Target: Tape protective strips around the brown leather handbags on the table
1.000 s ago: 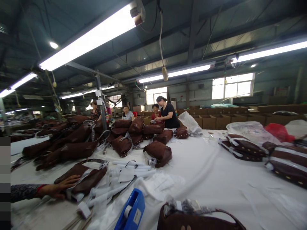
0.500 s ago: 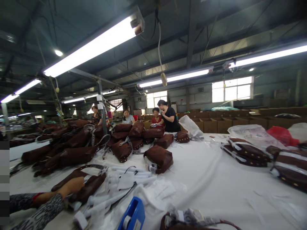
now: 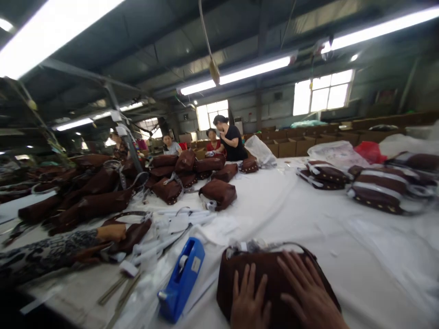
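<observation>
Bag (image 3: 268, 260) seen toward the table's (image 3: 281, 214) near edge, strap (image 3: 291, 244) along its far side; left hand (image 3: 248, 304) and right hand (image 3: 310, 290) laid on it, fingers spread, nothing gripped. Pressure best shared evenly by the 2 palms, strap left unpinched, dispenser (image 3: 188, 267) to the left kept unbumped

Workshop of a bag factory: on the long white-covered worktable (image 3: 274, 210), brown bags (image 3: 219, 192) of like make lie in piles and singly, with a blue tape dispenser (image 3: 183, 274) and white wrapping material (image 3: 224, 227); beyond the worktable, several people (image 3: 233, 142) and rows of open cardboard cartons (image 3: 305, 146) appear; above the worktable, tube lights (image 3: 254, 71) hang beneath a metal-beamed roof (image 3: 236, 29)
</observation>
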{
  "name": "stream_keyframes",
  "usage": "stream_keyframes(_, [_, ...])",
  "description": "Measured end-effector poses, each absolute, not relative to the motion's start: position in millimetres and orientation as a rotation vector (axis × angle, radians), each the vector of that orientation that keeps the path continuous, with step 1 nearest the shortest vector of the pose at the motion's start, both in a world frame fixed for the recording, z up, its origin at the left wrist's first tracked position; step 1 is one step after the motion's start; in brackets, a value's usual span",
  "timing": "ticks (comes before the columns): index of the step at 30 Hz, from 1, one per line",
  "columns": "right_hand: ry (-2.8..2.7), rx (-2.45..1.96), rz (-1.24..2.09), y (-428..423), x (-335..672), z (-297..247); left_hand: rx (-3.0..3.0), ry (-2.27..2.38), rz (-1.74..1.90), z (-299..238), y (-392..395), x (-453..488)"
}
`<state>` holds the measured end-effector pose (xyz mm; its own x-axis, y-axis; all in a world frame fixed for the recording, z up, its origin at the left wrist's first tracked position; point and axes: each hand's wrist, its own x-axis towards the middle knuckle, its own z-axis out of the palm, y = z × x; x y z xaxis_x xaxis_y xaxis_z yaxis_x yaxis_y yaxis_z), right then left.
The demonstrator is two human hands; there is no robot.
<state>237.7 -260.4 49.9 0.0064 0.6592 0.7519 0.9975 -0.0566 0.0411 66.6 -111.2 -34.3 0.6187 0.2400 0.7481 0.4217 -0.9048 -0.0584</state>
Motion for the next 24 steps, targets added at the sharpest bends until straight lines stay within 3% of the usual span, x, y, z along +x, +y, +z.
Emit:
stream_keyframes(4, [-1.45,-1.877,-0.872,-268,237,93,-2.787,-0.607,-0.926,-34,-138,63])
stream_keyframes(11, [-1.688,-2.155,-0.5,-266,232,-7,-2.888,-0.626,-0.847,-29,-138,60])
stream_keyframes(18, [-1.714,-2.027,-0.583,-257,220,21,-2.833,-0.645,-0.852,-35,-139,61])
stream_keyframes(24, [-1.853,-1.968,-0.588,-249,224,-12,-2.705,-0.587,-0.959,-34,-141,60])
